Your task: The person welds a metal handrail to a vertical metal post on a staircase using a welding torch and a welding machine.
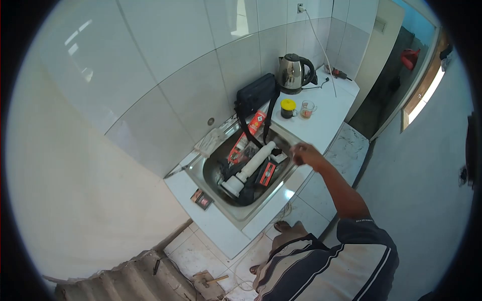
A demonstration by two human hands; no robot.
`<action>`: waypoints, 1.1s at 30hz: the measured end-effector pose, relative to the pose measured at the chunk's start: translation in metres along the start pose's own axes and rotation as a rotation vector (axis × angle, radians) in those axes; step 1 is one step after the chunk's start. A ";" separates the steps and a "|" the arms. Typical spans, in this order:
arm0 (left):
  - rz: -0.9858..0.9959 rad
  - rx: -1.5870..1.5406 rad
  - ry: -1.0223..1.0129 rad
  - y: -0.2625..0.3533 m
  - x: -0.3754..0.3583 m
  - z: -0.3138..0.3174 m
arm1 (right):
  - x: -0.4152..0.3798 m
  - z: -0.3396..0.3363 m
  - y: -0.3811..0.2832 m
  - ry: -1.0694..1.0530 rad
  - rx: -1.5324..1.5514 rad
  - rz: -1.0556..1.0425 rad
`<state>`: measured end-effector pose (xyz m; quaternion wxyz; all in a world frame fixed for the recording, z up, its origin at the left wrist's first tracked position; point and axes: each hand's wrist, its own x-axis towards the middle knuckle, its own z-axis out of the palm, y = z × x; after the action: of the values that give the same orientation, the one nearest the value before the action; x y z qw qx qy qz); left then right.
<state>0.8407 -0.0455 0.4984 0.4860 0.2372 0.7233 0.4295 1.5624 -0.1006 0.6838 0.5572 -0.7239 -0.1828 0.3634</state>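
Observation:
My right hand (304,154) hovers by the right rim of the steel sink (241,217). Its fingers are bent and slightly apart, somewhat blurred, and nothing shows in them. Closest to it inside the sink is a white plastic drain pipe (257,163) with a wide flanged end, lying diagonally. Beside the pipe are a red-and-black box (267,174) and a long orange-red package (253,125). Dark plastic wrapping lies around them. A strap from the black bag (255,95) hangs into the basin. My left hand is out of view.
On the white counter (329,110) stand a steel kettle (291,74), a yellow-lidded jar (288,108), a glass mug (308,109) and a power tool (338,73). A small dark packet (202,199) lies at the near left. A hammer (216,280) rests on the floor near concrete steps (125,281).

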 end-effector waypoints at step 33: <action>1.469 0.698 -0.686 0.250 -0.307 0.426 | 0.008 0.023 -0.051 -0.823 -0.117 -0.150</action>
<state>1.3363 0.0171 0.7969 0.1774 0.8929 0.2923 0.2931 1.5585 -0.0639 0.7270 0.4206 -0.5335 -0.4624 0.5697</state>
